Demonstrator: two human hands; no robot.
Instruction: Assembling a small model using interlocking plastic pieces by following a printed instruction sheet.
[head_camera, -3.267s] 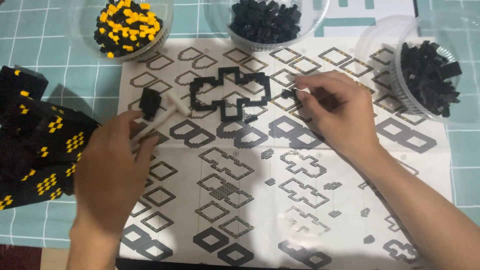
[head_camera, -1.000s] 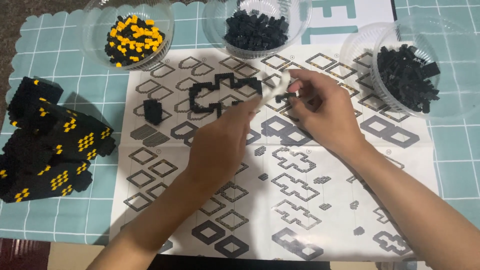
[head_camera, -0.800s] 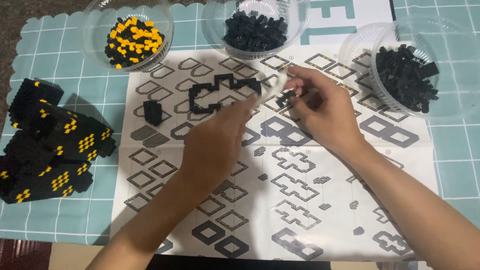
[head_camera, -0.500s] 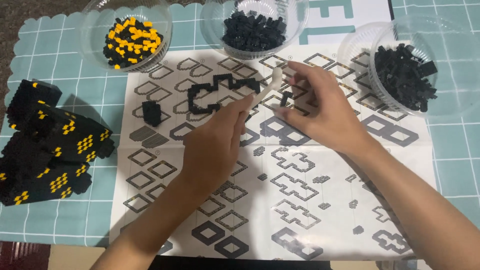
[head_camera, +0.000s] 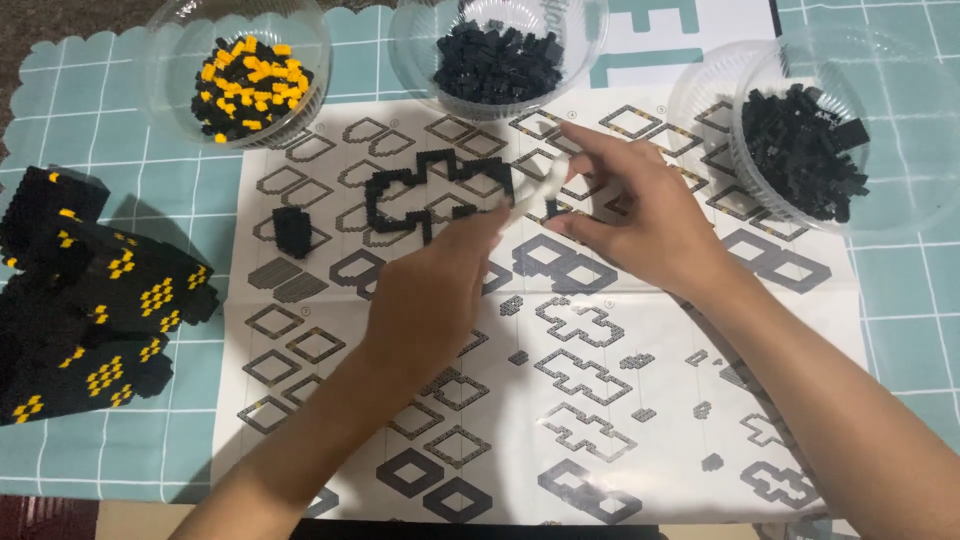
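Left hand pinches a pale tweezer-like tool beside the black brick outline on the instruction sheet; right hand fingers narrow, apparently on a small black piece; its contents are unclear. Bowls of bricks stand near for reach.

Three bowls behind the instruction sheet, block model to its left.

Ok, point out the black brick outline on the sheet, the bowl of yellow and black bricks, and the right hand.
black brick outline (head_camera: 385, 190), head view, left side.
bowl of yellow and black bricks (head_camera: 165, 55), head view, clear left wall.
right hand (head_camera: 640, 215), head view, back.
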